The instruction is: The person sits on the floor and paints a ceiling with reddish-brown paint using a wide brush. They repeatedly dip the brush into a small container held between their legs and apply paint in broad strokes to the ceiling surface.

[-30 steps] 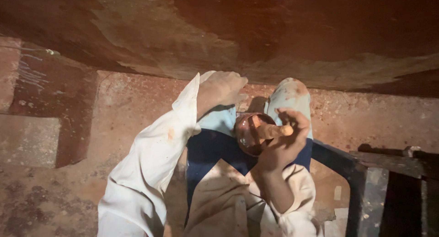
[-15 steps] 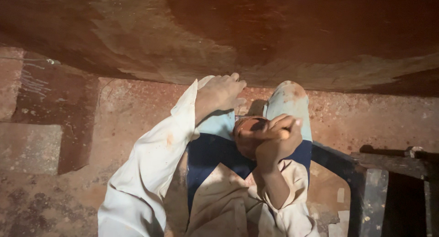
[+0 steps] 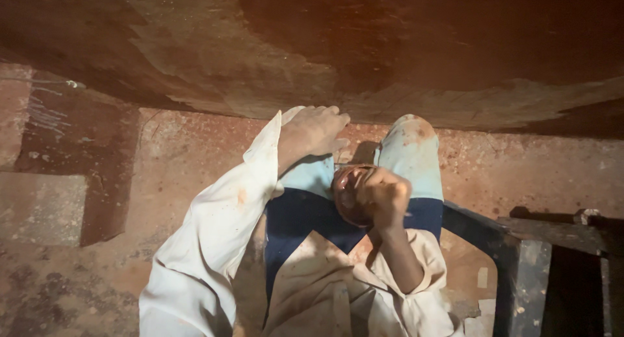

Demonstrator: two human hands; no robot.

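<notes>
Seated person, seen from above, knees in pale blue trousers over a dark blue chair (image 3: 468, 223). Left hand (image 3: 312, 132): open, fingers spread, pressed flat against the lower edge of a large reddish-brown curved wall (image 3: 312, 57) that fills the upper view. Right hand (image 3: 383, 197): closed in a fist around a small round brown lump (image 3: 348, 194), seemingly wet clay, held over the lap just below the wall. White sleeve (image 3: 214, 246) stained with the same red earth. Floor (image 3: 533, 171): reddish dirt, with a pale stone slab (image 3: 39, 207) at left. Risk, as judged: the soft lump could slip or crumble from the fist onto the lap; heavy pressure from the left palm might dent or crack the surface it leans on.
</notes>
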